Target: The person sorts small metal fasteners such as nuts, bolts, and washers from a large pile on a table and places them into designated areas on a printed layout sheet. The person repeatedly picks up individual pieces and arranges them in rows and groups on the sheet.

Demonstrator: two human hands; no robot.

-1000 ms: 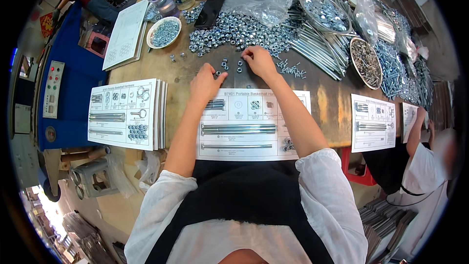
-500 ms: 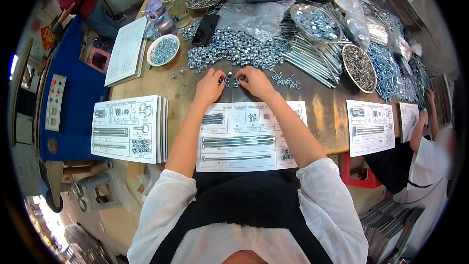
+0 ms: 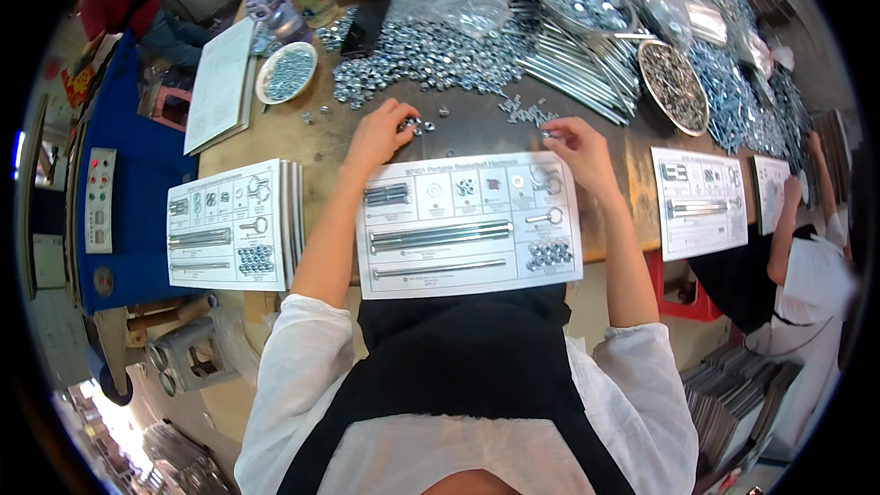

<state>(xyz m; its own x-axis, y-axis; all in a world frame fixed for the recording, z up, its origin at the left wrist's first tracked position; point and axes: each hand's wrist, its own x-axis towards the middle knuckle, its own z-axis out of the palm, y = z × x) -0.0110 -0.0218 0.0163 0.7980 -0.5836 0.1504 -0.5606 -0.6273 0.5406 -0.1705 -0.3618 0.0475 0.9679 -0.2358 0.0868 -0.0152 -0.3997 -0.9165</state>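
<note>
My left hand [image 3: 380,135] rests on the table just beyond a printed hardware card [image 3: 440,261], its fingers curled against a small cluster of shiny metal nuts [image 3: 428,126]. One more nut [image 3: 444,112] lies apart, a little farther off. At the card's far right corner, my right hand [image 3: 587,158] is closed in a pinch, with a nut [image 3: 548,134] at its fingertips. The card pictures bolts, rods, nuts and rings. Beyond both hands spreads a large heap of loose nuts [image 3: 440,53]. Several small screws [image 3: 527,112] lie close to my right fingertips.
Long metal rods [image 3: 582,73] and a bowl of small hardware [image 3: 674,87] are at the right. A dish of small parts [image 3: 287,73], bottles [image 3: 275,7] and a black phone [image 3: 367,26] stand at the left. Card stacks [image 3: 229,229] flank me; a co-worker [image 3: 811,266] sits at the right.
My right hand has moved right and nearer, from beside my left hand to the card's far right corner. My left hand stays by the nuts. The head view has shifted slightly.
</note>
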